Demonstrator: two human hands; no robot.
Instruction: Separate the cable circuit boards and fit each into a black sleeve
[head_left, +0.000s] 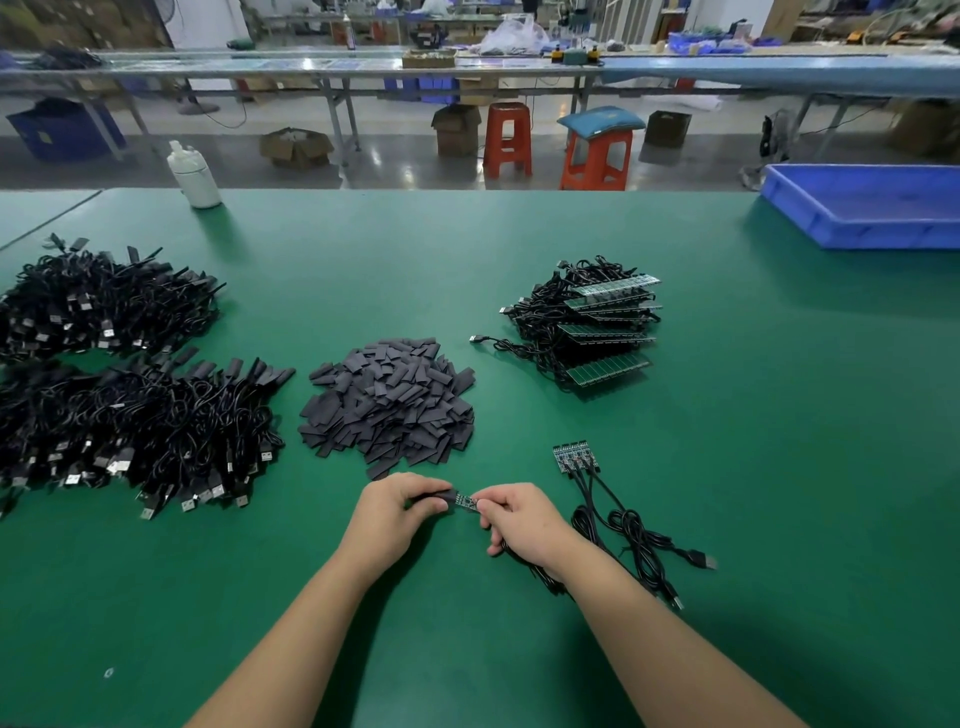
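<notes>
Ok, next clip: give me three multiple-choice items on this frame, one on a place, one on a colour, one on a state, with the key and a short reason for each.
1. Where is the pile of loose black sleeves?
A. In the blue tray
B. On the mat, beyond the hands
C. On the red stool

2. What colour is the tray at far right?
A. Blue
B. White
C. Orange

3. What is the left hand doing?
A. Lying flat, open
B. Holding a black sleeve at the circuit board
C. Lifting the white bottle

Key: B, the pile lies on the green mat; A, its walls are blue; B, the right hand pinches the board's other end.
</notes>
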